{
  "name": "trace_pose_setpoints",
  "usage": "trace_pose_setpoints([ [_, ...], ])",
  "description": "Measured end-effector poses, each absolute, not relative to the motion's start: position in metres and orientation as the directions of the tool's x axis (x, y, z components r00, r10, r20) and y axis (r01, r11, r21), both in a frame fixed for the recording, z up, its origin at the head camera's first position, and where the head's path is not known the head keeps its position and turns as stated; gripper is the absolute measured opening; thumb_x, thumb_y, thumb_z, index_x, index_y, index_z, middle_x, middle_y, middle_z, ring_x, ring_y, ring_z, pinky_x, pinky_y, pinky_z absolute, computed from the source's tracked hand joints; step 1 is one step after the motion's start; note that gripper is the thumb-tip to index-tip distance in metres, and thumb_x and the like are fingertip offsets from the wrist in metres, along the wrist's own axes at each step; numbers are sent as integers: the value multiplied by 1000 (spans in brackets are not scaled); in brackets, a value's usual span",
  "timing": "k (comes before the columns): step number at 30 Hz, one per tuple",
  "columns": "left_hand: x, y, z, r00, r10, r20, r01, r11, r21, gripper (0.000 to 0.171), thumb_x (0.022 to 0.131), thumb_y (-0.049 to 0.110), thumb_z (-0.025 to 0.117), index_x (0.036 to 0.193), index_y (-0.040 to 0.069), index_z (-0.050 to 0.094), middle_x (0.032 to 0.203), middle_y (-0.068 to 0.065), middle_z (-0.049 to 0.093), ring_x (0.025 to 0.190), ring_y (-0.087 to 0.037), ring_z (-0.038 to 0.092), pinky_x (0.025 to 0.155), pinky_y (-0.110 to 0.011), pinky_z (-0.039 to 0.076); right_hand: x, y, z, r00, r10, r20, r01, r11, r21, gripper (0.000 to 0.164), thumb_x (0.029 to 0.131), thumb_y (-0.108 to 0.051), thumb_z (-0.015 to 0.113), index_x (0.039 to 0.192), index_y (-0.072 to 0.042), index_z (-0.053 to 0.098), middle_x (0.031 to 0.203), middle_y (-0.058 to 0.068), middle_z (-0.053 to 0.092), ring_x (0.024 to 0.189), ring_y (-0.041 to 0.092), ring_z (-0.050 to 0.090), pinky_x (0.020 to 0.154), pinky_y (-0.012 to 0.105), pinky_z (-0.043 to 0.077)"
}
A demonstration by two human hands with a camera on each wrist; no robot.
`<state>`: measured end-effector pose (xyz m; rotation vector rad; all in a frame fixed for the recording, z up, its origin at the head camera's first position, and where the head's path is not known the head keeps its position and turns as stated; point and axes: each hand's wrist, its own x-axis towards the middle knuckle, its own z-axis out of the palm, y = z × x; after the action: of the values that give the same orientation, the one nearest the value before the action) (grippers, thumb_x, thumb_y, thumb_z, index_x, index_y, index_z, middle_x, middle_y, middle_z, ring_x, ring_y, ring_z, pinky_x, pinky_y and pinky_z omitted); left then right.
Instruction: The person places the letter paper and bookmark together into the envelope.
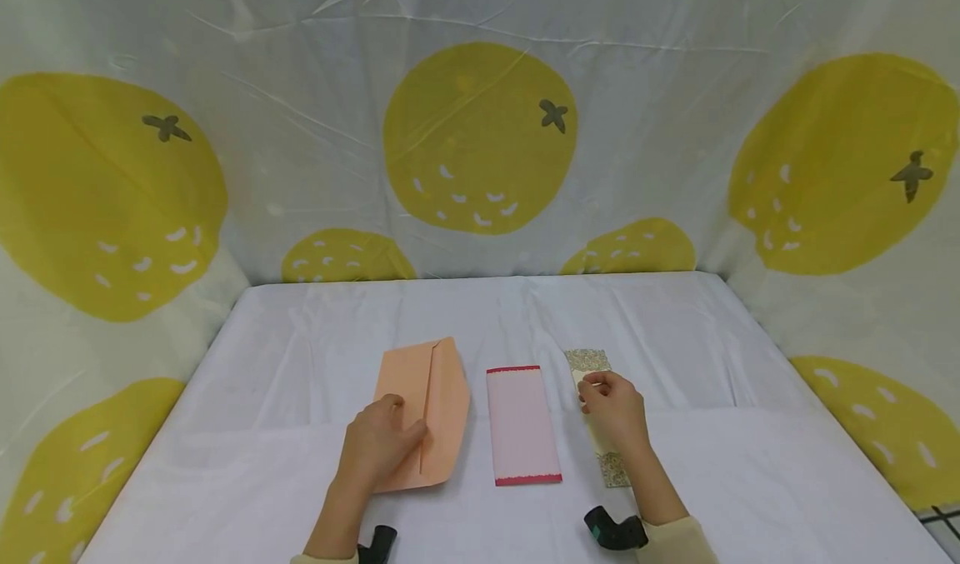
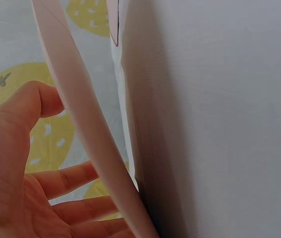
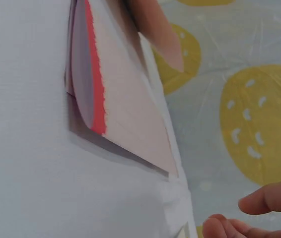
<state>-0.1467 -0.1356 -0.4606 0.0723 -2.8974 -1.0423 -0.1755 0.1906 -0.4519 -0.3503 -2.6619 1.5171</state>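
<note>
My left hand point(image 1: 381, 439) rests on an orange paper envelope point(image 1: 448, 414), its thumb near the flap seam and the other fingertips further left. In the left wrist view, thumb and fingertips meet the same face of the envelope point(image 2: 88, 124), whose edge tilts off the white cloth. To the right, a pale pink packet point(image 1: 523, 426) with red strips along both ends lies flat; its red-edged end point(image 3: 98, 89) bulges a little. My right hand point(image 1: 615, 406), fingers loosely bent, hovers over a narrow cream packet with gold glitter ends point(image 1: 588, 359), partly hiding it.
A white cloth point(image 1: 300, 364) covers the table. Behind and at both sides hangs a pale curtain point(image 1: 315, 131) printed with yellow fruit. A black wrist mount point(image 1: 615, 531) shows below my right hand, another point(image 1: 381, 541) beside my left wrist.
</note>
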Motion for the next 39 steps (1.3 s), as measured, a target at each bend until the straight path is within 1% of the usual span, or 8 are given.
trace_pose_setpoints([
  [11,-148,-136,-462,-997,-63,46,-19,764,645,50,76,29,68,115,-3,64,108,-17,68,95,-36,64,79,-49,50,-178,176,-473,-976,208,-55,156,507,-848,20,91,-14,60,101,2,65,72,4,66,59,13,60,60,29,45],
  [16,-148,-135,-462,-997,-62,41,-21,763,646,50,76,29,68,115,-2,64,108,-17,68,95,-35,64,79,-49,50,-177,179,-472,-974,220,-47,158,522,-838,21,91,-15,59,102,2,65,70,3,65,59,13,60,61,30,45],
  [19,-148,-135,-461,-997,-66,36,-27,766,642,51,76,29,69,115,-2,64,108,-17,68,96,-36,64,79,-49,50,-177,189,-470,-968,247,-38,170,541,-823,24,91,-16,59,105,3,65,75,5,66,61,13,60,60,30,45],
  [22,-147,-135,-461,-997,-67,35,-30,770,638,51,76,29,69,115,-3,64,107,-17,68,94,-37,64,79,-49,50,-177,202,-469,-956,290,-36,202,568,-798,28,92,-19,59,108,3,64,83,10,67,65,17,62,60,31,46],
  [25,-147,-135,-461,-997,-67,36,-29,770,637,50,76,29,69,115,-3,64,107,-17,68,94,-37,64,78,-49,50,-177,213,-470,-944,325,-45,241,594,-768,33,91,-22,59,111,4,63,93,16,66,76,25,63,63,35,46],
  [29,-148,-135,-462,-997,-63,42,-22,771,636,50,76,29,69,114,-3,64,107,-17,68,94,-37,64,79,-50,50,-176,225,-472,-936,345,-66,280,619,-734,39,91,-25,59,115,6,60,103,22,63,89,34,60,70,42,46],
  [34,-147,-136,-462,-997,-64,49,-18,774,633,49,76,29,69,114,-3,65,106,-17,68,94,-37,64,78,-50,50,-176,232,-473,-936,342,-85,301,647,-701,46,91,-29,59,117,8,59,108,25,61,95,38,59,76,47,46],
  [39,-147,-136,-461,-997,-69,45,-25,768,640,50,76,29,69,114,-2,65,107,-17,68,94,-37,64,78,-50,50,-175,234,-473,-936,334,-108,318,673,-668,55,89,-36,63,117,10,57,112,28,60,99,41,58,79,50,45],
])
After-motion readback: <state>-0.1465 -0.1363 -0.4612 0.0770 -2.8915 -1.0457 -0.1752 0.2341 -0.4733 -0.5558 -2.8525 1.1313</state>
